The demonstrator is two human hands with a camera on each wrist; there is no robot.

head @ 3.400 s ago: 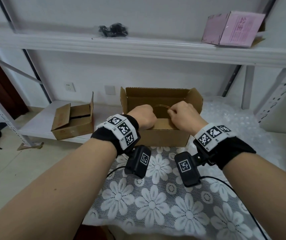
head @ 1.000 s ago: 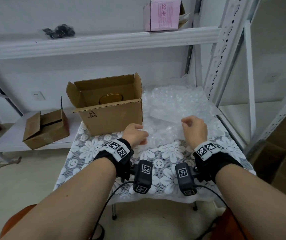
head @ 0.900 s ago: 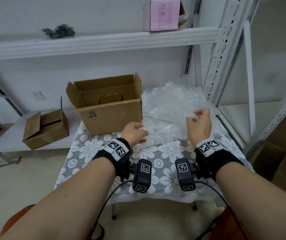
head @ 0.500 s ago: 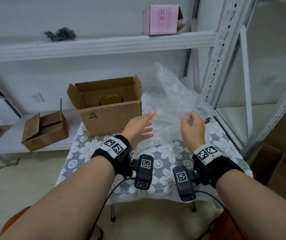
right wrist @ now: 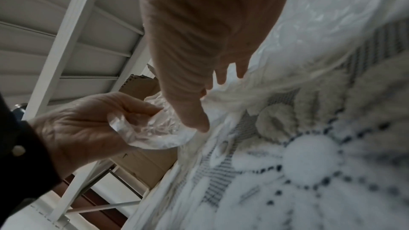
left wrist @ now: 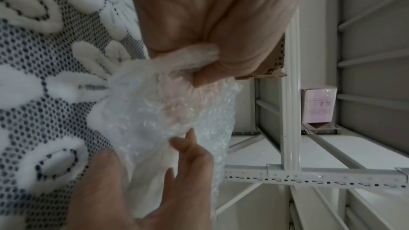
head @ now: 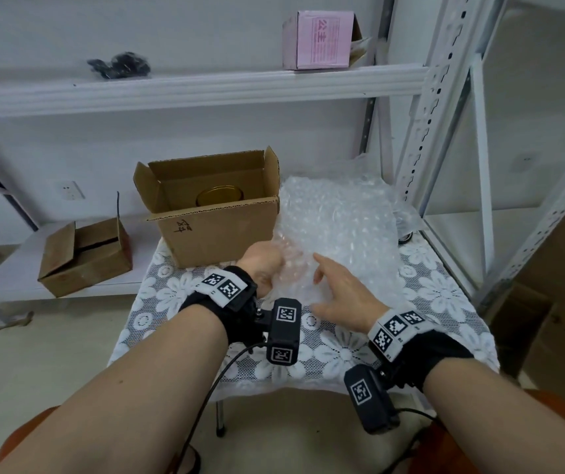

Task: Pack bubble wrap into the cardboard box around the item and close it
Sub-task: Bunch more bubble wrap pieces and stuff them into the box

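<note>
The open cardboard box (head: pixel 219 227) stands at the back left of the small table, with a gold-lidded round item (head: pixel 219 197) inside it. A clear bubble wrap sheet (head: pixel 339 227) lies crumpled to the box's right. My left hand (head: pixel 269 265) grips the sheet's near left corner; the left wrist view shows the bubble wrap (left wrist: pixel 159 104) bunched between thumb and fingers. My right hand (head: pixel 329 285) is open beside it, its straight fingers touching the sheet. In the right wrist view the left hand (right wrist: pixel 88 125) holds the bubble wrap (right wrist: pixel 152 134) edge.
The table wears a lace floral cloth (head: pixel 342 350). A white metal shelving upright (head: pixel 421 131) rises right of the wrap. A second cardboard box (head: pixel 86 254) sits on the low shelf at left. A pink box (head: pixel 318 39) and a black bundle (head: pixel 120 65) rest on the upper shelf.
The sheet, held up high by my right hand, has dropped back down. My left hand has closed on its near corner. My right hand has let go and opened.
</note>
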